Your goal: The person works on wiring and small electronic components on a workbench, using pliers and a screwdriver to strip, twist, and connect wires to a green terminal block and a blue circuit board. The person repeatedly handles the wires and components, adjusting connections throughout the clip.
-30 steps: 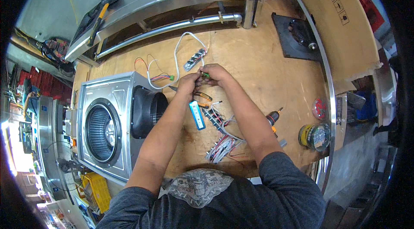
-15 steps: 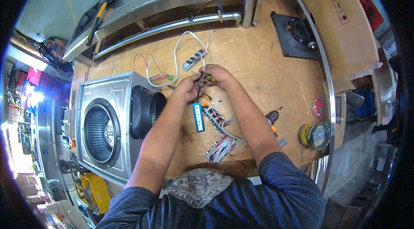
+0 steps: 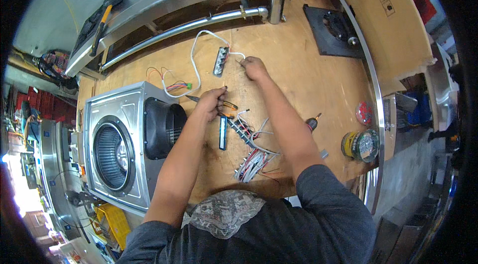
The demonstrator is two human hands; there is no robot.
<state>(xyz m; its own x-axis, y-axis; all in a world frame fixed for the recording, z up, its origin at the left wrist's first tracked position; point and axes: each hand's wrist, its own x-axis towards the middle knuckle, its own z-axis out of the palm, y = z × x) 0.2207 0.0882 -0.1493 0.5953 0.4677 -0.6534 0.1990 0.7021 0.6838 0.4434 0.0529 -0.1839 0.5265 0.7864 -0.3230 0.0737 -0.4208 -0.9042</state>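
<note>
"What did the right hand [image 3: 255, 69] have hold of?"

"The end of a short, thin white-sheathed cable [image 3: 237, 54], pinched narrowly at the fingertips. The cable ran right from a long silver metal strip with dark fittings [image 3: 221, 61], which lay on the brown wooden tabletop [image 3: 294, 70] ahead of both hands."

"And the left hand [image 3: 213, 102]?"

"Its fingers were curled in close together. Something small and dark showed at the tips, but I couldn't tell whether it was gripped. Below the hand lay an orange-handled hand tool with a dark pointed tip [image 3: 230, 106] and a slim blue-and-white bar [image 3: 222, 133]."

"Where did you see trouble?"

"At the strip, mainly. Nothing visible held it down, so a hard pull by the right hand could have dragged it or strained the joint."

"Anything else?"

"The long looped white cable [image 3: 193, 55] passed near the tool's point. A careless sweep of the left wrist might have snagged it, or jolted the small green connector [image 3: 188, 86] lying beside that loop."
</note>
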